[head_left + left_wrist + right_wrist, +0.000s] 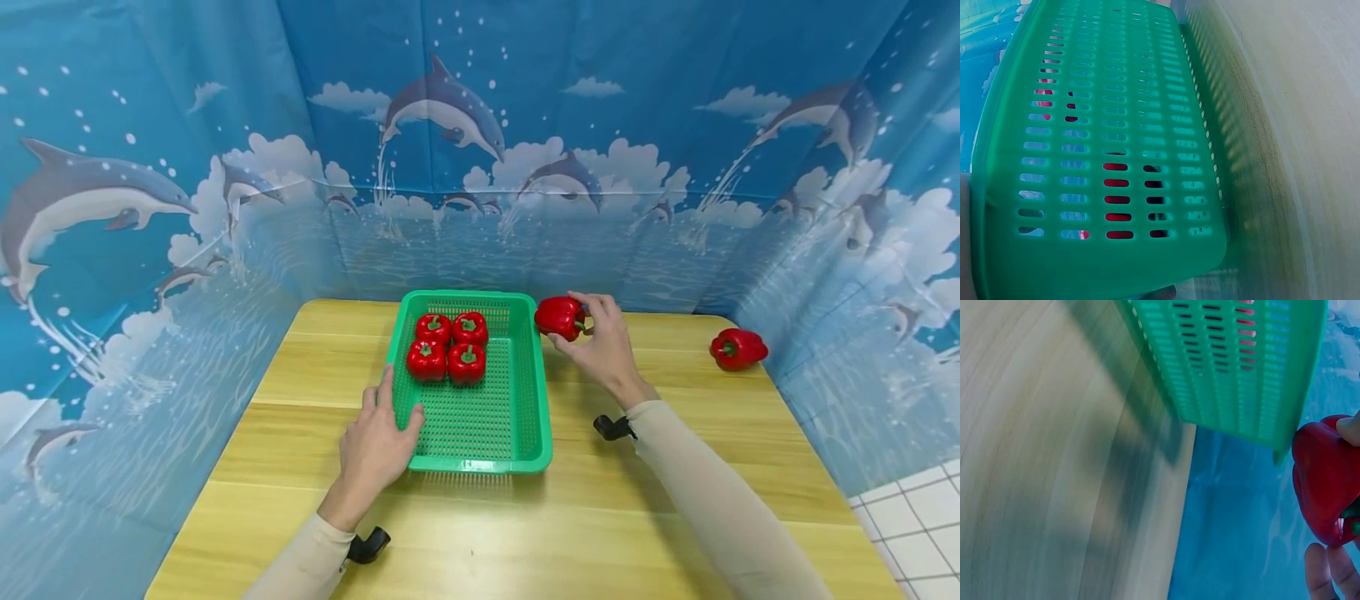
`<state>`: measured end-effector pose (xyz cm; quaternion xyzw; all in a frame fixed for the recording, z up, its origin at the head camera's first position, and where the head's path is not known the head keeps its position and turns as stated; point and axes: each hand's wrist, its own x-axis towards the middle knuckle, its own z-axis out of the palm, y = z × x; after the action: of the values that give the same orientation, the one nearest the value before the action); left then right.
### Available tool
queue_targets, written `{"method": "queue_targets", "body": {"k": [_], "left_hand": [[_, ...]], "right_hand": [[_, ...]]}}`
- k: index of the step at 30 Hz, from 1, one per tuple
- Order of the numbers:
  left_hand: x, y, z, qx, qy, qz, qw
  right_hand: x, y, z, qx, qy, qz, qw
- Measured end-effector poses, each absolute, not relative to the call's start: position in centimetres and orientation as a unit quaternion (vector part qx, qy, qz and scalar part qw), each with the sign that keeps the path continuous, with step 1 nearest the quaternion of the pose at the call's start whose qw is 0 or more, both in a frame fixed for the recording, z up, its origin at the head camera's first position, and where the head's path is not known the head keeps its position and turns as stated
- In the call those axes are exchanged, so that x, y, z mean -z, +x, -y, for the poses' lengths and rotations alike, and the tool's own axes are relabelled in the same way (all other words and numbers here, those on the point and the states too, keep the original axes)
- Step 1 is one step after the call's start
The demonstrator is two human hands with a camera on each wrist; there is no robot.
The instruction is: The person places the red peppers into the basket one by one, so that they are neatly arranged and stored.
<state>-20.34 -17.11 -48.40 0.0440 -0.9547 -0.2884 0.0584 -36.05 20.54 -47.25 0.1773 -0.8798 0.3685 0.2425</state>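
Note:
In the head view a green plastic basket (pixel 480 464) holds several red bell peppers, grouped in its back left part; one is the front right pepper (pixel 467 364). My left hand (pixel 378 442) rests at the basket's front left corner, index finger straight along the left rim and thumb over the inside. Just outside the back right rim, my right hand (pixel 604 346) pinches another red bell pepper (pixel 558 317) between thumb and fingers, its green stem toward the palm. The right wrist view shows this held pepper (pixel 1325 478) right at the basket's rim (pixel 1285 440).
One more red bell pepper (pixel 738 348) lies on its side at the table's right edge. The wooden table (pixel 480 542) ends at the back against a blue dolphin curtain (pixel 480 242), which also hangs on both sides. White tiles (pixel 918 517) show at the lower right.

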Motion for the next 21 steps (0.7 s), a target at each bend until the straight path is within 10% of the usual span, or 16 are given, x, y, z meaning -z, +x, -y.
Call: {"method": "queue_targets", "body": {"k": [21], "left_hand": [[48.1,-20.3,17.5,0.328,0.039,0.943,0.049]], "right_hand": [[44.1,-33.5,-17.4,-0.326,0.192,0.903,0.205]]}}
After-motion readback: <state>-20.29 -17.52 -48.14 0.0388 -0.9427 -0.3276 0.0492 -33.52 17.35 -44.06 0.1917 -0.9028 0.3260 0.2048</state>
